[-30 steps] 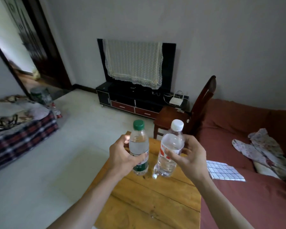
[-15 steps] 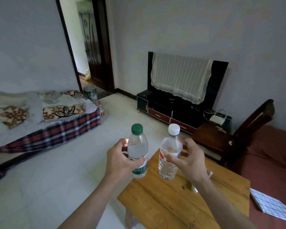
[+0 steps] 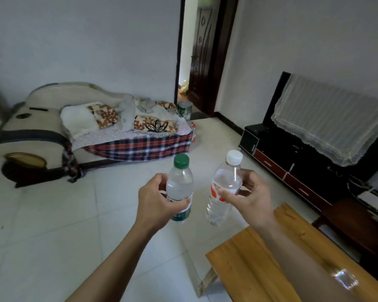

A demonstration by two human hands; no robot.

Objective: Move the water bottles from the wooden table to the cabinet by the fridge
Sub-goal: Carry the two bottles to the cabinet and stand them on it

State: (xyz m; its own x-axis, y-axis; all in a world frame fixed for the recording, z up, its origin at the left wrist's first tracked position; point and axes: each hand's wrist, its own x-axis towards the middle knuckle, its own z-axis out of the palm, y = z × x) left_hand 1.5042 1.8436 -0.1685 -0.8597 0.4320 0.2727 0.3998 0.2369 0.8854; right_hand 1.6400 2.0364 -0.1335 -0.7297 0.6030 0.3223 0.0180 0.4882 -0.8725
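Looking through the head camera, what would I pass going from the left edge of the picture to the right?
Sofa with plaid cover → left hand → green-capped bottle → white-capped bottle → right hand → covered television.

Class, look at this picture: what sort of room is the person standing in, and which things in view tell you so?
Most likely a home living room: a cloth-draped television on a low dark stand, a blanket-covered sofa, and a wooden table.
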